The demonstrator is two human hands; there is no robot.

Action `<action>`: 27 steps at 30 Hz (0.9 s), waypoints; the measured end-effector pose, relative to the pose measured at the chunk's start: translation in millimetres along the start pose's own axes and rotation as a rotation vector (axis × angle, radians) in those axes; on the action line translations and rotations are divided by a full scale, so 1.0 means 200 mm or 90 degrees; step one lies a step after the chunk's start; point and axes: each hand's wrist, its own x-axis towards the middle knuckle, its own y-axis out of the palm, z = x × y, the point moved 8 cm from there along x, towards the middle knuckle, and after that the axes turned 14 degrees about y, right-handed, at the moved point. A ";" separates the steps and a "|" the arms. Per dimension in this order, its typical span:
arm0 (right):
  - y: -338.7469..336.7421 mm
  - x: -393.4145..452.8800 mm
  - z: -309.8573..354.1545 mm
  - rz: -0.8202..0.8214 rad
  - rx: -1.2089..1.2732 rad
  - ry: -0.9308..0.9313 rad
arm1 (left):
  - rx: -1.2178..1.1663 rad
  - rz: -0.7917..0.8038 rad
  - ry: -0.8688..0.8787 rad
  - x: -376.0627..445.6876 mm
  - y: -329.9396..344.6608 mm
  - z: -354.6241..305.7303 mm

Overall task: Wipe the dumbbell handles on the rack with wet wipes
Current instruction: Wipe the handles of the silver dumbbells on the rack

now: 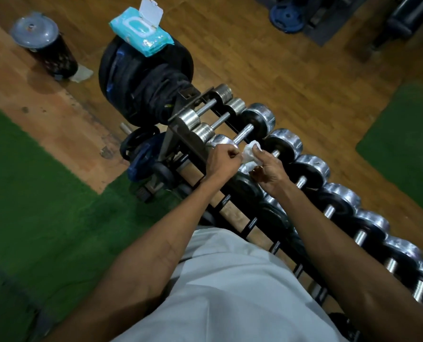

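Holding a crumpled white wet wipe [251, 154] between them, the left hand [224, 161] is fisted on its near-left edge and the right hand [267, 169] pinches its right side, just near of a steel dumbbell handle [243, 134] on the black metal rack [180, 130]. Farther left, a blue wipes pack [141, 33] rests on black weight plates [143, 77] above brown wooden floor [291, 70] and green mats [32, 181].

I see a white wipe [251, 154]; a light-blue wipes pack [141, 33]; silver-and-black dumbbells [283, 144]; green mats [32, 193]; brown wood floor [279, 58].
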 end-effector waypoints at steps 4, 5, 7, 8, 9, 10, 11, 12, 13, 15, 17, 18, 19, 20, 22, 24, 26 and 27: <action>-0.03 -0.08 -0.03 -0.027 0.013 -0.014 | -0.077 0.003 -0.007 -0.05 0.03 -0.01; -0.06 -0.09 -0.04 -0.038 0.012 -0.016 | -0.107 0.013 -0.009 -0.06 0.05 -0.03; -0.10 -0.10 -0.06 -0.057 0.019 -0.019 | -0.146 0.029 -0.004 -0.09 0.10 -0.04; -0.12 -0.11 -0.07 -0.057 0.031 -0.017 | -0.145 0.032 -0.001 -0.10 0.12 -0.03; -0.13 -0.12 -0.08 -0.059 0.041 -0.012 | -0.138 0.036 -0.003 -0.12 0.13 -0.03; -0.15 -0.12 -0.10 -0.062 0.050 -0.009 | -0.133 0.038 -0.009 -0.14 0.15 -0.02; -0.17 -0.13 -0.11 -0.069 0.053 -0.007 | -0.127 0.036 -0.014 -0.15 0.16 -0.01; -0.19 -0.13 -0.12 -0.077 0.050 -0.005 | -0.121 0.032 -0.019 -0.17 0.17 -0.01; -0.21 -0.15 -0.13 -0.085 0.050 -0.001 | -0.115 0.028 -0.025 -0.18 0.18 -0.01; -0.26 -0.14 -0.14 -0.097 0.056 0.005 | -0.120 0.019 -0.038 -0.19 0.20 -0.03; -0.30 -0.14 -0.15 -0.117 0.069 0.015 | -0.136 0.006 -0.049 -0.19 0.21 -0.04; -0.32 -0.14 -0.15 -0.125 0.072 0.019 | -0.142 -0.001 -0.057 -0.19 0.22 -0.05; -0.34 -0.14 -0.15 -0.125 0.072 0.016 | -0.143 -0.005 -0.066 -0.19 0.23 -0.05; -0.35 -0.15 -0.14 -0.121 0.071 0.008 | -0.145 -0.004 -0.072 -0.19 0.24 -0.06; -0.38 -0.16 -0.11 -0.116 0.064 -0.017 | -0.153 -0.006 -0.081 -0.19 0.28 -0.07; -0.44 -0.17 -0.09 -0.154 0.023 -0.041 | -0.155 -0.016 -0.090 -0.20 0.32 -0.09; -0.51 -0.16 -0.07 -0.194 -0.029 -0.067 | -0.168 -0.025 -0.102 -0.20 0.36 -0.10; -0.53 -0.16 -0.07 -0.198 -0.049 -0.077 | -0.180 -0.032 -0.113 -0.20 0.39 -0.11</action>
